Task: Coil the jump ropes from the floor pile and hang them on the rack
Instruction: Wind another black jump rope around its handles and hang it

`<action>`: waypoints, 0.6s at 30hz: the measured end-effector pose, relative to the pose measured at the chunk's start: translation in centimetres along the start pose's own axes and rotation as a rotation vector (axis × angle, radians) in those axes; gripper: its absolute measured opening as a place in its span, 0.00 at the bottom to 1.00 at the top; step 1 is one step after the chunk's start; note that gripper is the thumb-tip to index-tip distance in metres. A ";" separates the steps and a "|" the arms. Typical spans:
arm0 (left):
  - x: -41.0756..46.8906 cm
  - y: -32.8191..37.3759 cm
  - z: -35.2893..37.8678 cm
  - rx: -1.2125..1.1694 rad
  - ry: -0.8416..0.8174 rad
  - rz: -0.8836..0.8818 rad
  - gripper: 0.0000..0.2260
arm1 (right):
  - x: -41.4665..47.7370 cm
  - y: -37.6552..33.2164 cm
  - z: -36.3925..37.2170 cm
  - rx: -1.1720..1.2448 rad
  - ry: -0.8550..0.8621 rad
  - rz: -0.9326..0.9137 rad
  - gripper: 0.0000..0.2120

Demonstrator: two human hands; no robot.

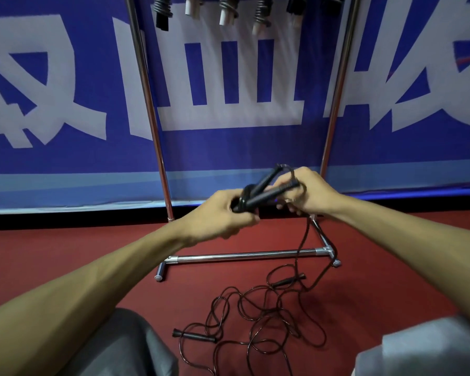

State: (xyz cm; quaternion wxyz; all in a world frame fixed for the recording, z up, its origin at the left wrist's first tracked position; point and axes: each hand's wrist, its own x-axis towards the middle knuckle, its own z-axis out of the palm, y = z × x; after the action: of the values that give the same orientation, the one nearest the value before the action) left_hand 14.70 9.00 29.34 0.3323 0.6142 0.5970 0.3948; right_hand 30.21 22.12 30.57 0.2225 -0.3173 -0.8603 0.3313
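A red floor (79,256) meets a blue banner (228,147) with large white characters. At the centre a black jump rope (258,192) is held up between both hands. Its two handles lie together, pointing toward 2 o'clock, with cord looped round their lower end. The left hand (217,215) grips that wrapped end from 8 o'clock. The right hand (307,191), at 3 o'clock, curls round the upper end and the cord. The hands sit close together. A cord (303,240) drops from the right hand toward 6 o'clock into a loose pile (255,318) on the floor. The chrome rack (242,257) stands behind, with coiled ropes (228,12) hanging at 12 o'clock.
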 end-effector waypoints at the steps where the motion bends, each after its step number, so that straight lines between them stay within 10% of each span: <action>1: 0.1 0.0 -0.2 -0.114 0.027 -0.021 0.07 | -0.1 0.1 0.3 0.035 -0.052 0.040 0.12; 11: 1.4 -3.1 -2.3 -0.180 0.349 -0.146 0.10 | -1.3 -1.5 3.3 -0.245 -0.686 0.099 0.03; 18: 0.9 -5.1 -3.5 0.497 0.254 -0.256 0.13 | -1.7 -3.9 2.5 -0.675 -0.432 -0.317 0.09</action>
State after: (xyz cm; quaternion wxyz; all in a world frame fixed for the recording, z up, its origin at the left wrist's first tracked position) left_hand 9.16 10.02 26.55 0.1417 0.5421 0.7846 0.2653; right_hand 28.36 17.66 31.35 -0.0309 -0.1596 -0.9853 0.0517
